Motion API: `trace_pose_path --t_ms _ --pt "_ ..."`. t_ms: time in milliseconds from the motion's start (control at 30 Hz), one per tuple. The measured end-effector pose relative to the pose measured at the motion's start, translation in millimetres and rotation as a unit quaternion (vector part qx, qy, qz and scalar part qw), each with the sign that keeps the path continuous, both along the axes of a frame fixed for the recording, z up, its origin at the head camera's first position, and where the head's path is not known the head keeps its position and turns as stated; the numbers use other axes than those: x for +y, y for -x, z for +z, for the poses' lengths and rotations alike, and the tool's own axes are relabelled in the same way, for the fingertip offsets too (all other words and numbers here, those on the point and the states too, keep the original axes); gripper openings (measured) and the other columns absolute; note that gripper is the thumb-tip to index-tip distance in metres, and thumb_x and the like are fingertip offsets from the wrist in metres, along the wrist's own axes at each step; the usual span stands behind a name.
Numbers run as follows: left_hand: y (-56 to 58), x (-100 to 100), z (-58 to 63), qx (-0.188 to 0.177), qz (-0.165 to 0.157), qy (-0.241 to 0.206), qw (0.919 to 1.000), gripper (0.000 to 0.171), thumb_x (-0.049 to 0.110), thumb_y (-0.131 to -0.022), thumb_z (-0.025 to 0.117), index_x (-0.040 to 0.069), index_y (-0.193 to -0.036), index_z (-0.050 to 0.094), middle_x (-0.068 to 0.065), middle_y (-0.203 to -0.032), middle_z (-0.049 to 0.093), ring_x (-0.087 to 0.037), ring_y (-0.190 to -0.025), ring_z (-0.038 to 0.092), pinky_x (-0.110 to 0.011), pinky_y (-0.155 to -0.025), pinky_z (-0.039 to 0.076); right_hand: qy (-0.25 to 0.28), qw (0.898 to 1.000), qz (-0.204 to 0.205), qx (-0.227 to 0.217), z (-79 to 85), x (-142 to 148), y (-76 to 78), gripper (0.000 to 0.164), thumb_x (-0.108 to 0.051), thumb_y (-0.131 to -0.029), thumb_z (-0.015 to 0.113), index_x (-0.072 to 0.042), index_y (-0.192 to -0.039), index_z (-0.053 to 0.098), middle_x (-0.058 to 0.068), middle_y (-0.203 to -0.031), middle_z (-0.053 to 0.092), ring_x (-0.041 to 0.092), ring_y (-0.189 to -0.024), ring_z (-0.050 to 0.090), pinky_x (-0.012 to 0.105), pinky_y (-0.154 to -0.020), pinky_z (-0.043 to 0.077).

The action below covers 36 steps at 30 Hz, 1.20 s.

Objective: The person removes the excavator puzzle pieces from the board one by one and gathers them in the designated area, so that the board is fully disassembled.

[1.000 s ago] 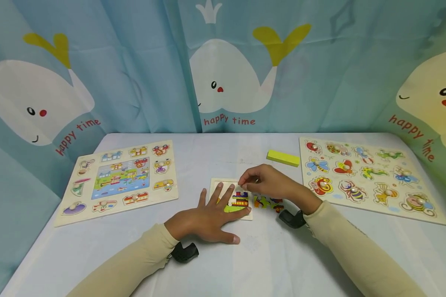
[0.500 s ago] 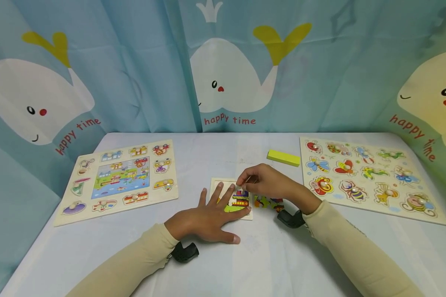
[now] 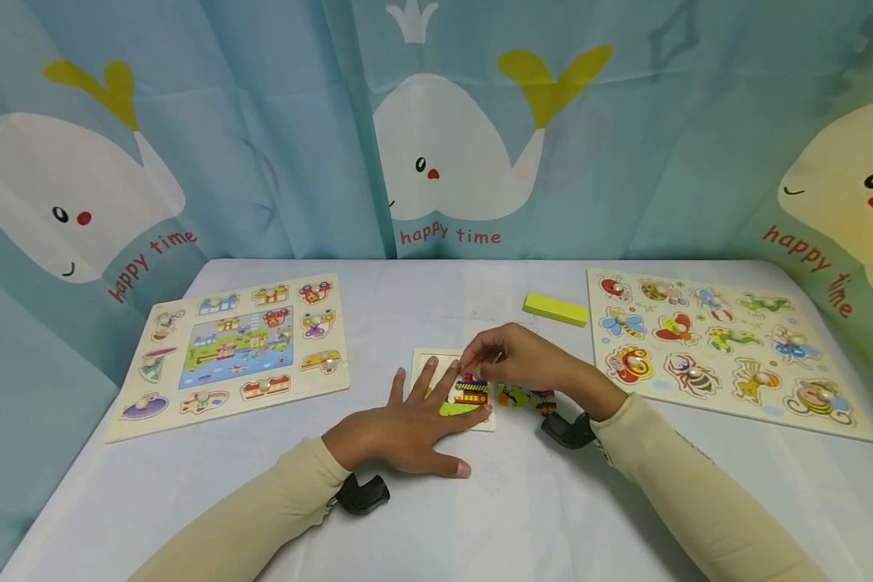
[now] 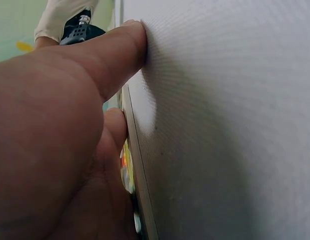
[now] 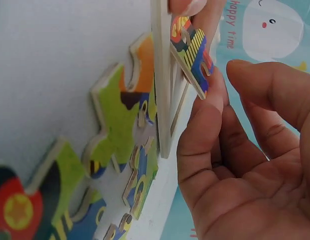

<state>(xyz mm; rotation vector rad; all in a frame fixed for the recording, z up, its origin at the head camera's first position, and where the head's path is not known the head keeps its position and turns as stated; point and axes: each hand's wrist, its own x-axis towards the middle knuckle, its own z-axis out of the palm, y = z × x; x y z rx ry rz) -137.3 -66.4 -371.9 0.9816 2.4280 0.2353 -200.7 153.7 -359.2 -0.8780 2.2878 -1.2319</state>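
In the head view my left hand (image 3: 415, 428) lies with fingers spread across a small square puzzle tray (image 3: 488, 424). Its thumb touches the table in the left wrist view. Within the tray is a striped jigsaw piece (image 3: 470, 394), tilted on edge in the right wrist view, partly behind a left fingertip. My right hand (image 3: 520, 356) hovers over the tray's upper right, fingers loosely bent. A gap shows between right thumb and fingers (image 5: 197, 130), right at the striped piece, nothing pinched. Loose jigsaw pieces (image 3: 527, 398) lie to the tray's right, partly under the right hand.
A yellow-green block (image 3: 555, 309) lies behind the right hand. At the left is a knob puzzle board (image 3: 236, 352) with vehicles and fruit, at the right another with insects (image 3: 720, 347). A whale-printed curtain (image 3: 451, 145) hangs behind the table (image 3: 407, 541).
My right hand's fingertips have shifted slightly left over the tray and opened a little apart. The left hand has stayed in place.
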Motion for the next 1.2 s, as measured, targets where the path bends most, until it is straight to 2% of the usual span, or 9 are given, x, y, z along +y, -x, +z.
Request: trace_pose_path --t_ms 200,500,933,1200 --pt "-0.3 0.2 0.0 0.003 -0.002 0.001 1.0 0.073 0.066 -0.09 0.051 0.047 -0.152 0.019 -0.004 -0.16 -0.02 -0.032 -0.14 -0.029 -0.068 -0.104 -0.01 -0.01 1.0 0.003 -0.006 0.7 -0.4 -1.4 0.012 0.003 -0.09 0.064 0.002 -0.101 0.069 0.006 -0.093 0.069 0.019 -0.08 0.059 0.031 -0.074 0.051" --pt "-0.7 -1.0 -0.1 0.005 -0.003 -0.001 1.0 0.073 0.066 -0.09 0.051 0.047 -0.153 0.018 -0.005 -0.16 -0.019 -0.032 -0.14 -0.029 -0.068 -0.104 -0.01 -0.019 0.999 0.009 -0.037 -0.5 -1.4 -3.2 0.012 0.003 -0.093 0.061 0.004 -0.102 0.069 0.008 -0.096 0.069 0.017 -0.083 0.061 0.028 -0.076 0.051" --pt "-0.7 -1.2 0.1 0.011 -0.006 -0.003 0.9999 0.073 0.066 -0.09 0.051 0.046 -0.153 0.019 -0.005 -0.16 -0.019 -0.032 -0.14 -0.028 -0.068 -0.104 -0.009 -0.01 1.0 -0.004 -0.021 -4.8 1.0 -1.4 0.012 0.0 -0.093 0.062 0.003 -0.1 0.071 0.009 -0.099 0.071 0.016 -0.081 0.062 0.027 -0.074 0.051" --pt "-1.5 -1.0 1.5 0.008 -0.005 -0.005 0.9999 0.072 0.065 -0.091 0.052 0.044 -0.153 0.021 -0.006 -0.16 -0.018 -0.033 -0.141 -0.027 -0.068 -0.104 -0.009 -0.011 1.0 -0.009 -0.009 -0.9 2.2 -0.4 0.015 -0.001 -0.094 0.061 0.003 -0.104 0.071 0.009 -0.103 0.071 0.015 -0.088 0.062 0.029 -0.081 0.051"
